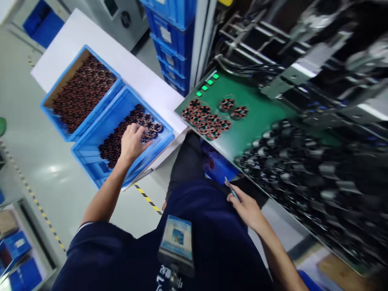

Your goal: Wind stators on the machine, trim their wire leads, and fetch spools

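1. The person's left hand (131, 143) lies palm down in a blue plastic crate (148, 109), on a heap of small round copper-wound coils (121, 139). Its fingers (136, 131) are loosely spread across the pile and touch the coils. I cannot tell whether they have hold of one.

2. The right hand (247, 210) is over the near edge of a green work mat (251, 95). Its fingers (239, 202) are curled closed around a slim blue pen-like tool (232, 190), pinching it between thumb and forefinger. The tool's tip points away from the person, and it touches nothing else that I can see.

3. Loose coils (206, 121) sit in a small cluster on the green work mat, with a few set slightly apart. Small bright green squares (204, 87) line the mat's far corner.

4. A second blue crate (104, 64), packed with similar coils, sits just beside the first on a white table (121, 60).

5. A stack of blue crates (172, 48) stands beyond the table. Rows of black cylindrical parts (287, 169), blurred, fill the right side. A badge (176, 238) hangs on the person's navy top (212, 242).
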`<state>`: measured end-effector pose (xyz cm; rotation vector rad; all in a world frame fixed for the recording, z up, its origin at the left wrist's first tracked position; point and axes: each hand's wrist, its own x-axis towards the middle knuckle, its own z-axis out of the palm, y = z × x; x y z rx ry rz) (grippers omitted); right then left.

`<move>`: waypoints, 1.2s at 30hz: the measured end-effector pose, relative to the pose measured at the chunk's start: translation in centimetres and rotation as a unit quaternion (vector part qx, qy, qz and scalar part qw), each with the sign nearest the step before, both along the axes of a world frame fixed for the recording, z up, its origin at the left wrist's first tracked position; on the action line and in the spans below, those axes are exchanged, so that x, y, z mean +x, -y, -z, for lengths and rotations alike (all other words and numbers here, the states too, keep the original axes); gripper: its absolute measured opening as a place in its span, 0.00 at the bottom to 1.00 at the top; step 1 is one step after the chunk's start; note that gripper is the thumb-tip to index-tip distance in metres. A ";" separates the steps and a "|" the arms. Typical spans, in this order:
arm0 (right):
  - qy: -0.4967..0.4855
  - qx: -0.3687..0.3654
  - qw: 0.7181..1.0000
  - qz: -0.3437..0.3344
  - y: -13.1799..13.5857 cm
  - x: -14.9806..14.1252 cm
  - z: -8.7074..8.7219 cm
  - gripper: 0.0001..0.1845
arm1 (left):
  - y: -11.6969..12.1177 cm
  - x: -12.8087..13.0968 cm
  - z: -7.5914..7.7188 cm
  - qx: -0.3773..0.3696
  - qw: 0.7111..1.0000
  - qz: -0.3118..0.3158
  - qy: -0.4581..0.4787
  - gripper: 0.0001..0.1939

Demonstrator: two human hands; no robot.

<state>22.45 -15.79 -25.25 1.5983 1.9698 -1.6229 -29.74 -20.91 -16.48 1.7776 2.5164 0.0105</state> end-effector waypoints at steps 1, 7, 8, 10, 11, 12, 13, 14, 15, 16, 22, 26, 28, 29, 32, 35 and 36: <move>-0.009 0.001 1.000 0.003 0.1 -0.4 -0.4 0.42 | -1.2 1.5 -0.8 0.063 0.998 0.013 0.013 0.20; -0.076 0.031 0.997 -0.009 -0.1 -2.8 -3.5 0.36 | -14.6 15.6 0.4 0.164 0.949 0.185 0.194 0.15; -0.093 0.043 0.995 -0.014 -0.1 -2.9 -4.2 0.36 | -17.2 17.9 1.3 0.143 0.946 0.201 0.209 0.16; -0.123 0.064 0.990 -0.015 0.2 -2.7 -5.5 0.35 | -22.1 21.5 3.2 0.112 0.951 0.204 0.204 0.19; -0.133 0.070 0.989 -0.011 0.5 -2.4 -6.1 0.34 | -24.2 22.8 4.0 0.103 0.956 0.201 0.190 0.19; -0.140 0.072 0.988 -0.004 0.9 -2.0 -6.5 0.34 | -26.0 23.7 4.8 0.094 0.960 0.195 0.177 0.18; -0.143 0.071 0.987 0.005 1.3 -1.6 -6.8 0.33 | -27.5 24.4 5.5 0.086 0.964 0.189 0.167 0.17; -0.145 0.070 0.987 0.017 1.8 -1.2 -7.0 0.33 | -28.6 24.7 6.0 0.076 0.967 0.184 0.161 0.15; -0.146 0.069 0.986 0.032 2.3 -0.7 -7.1 0.32 | -29.5 24.8 6.4 0.064 0.969 0.181 0.158 0.14; -0.148 0.069 0.985 0.049 2.7 -0.3 -7.0 0.31 | -30.0 24.8 6.6 0.052 0.970 0.182 0.155 0.13; -0.210 0.050 0.965 0.148 4.4 1.4 -7.2 0.24 | -25.7 24.0 3.3 0.080 0.945 0.243 0.203 0.18; -0.281 0.099 0.915 0.274 3.8 0.9 -9.6 0.17 | -17.2 26.3 -3.2 0.138 0.887 0.279 0.342 0.16; -0.305 0.152 0.869 0.358 2.9 0.0 -11.2 0.17 | -13.2 28.0 -6.3 0.169 0.857 0.285 0.395 0.15; -0.315 0.177 0.847 0.390 2.3 -0.5 -12.0 0.18 | -11.6 28.7 -7.6 0.186 0.843 0.291 0.413 0.14; -0.340 0.217 0.821 0.405 0.5 -2.0 -14.4 0.22 | -8.5 30.2 -9.6 0.229 0.814 0.315 0.430 0.10; -0.367 0.212 0.831 0.362 -0.8 -3.1 -16.0 0.21 | -7.1 30.2 -9.9 0.239 0.818 0.323 0.412 0.09; -0.372 0.208 0.833 0.351 -1.0 -3.2 -16.2 0.20 | -6.8 30.0 -9.8 0.240 0.822 0.321 0.406 0.09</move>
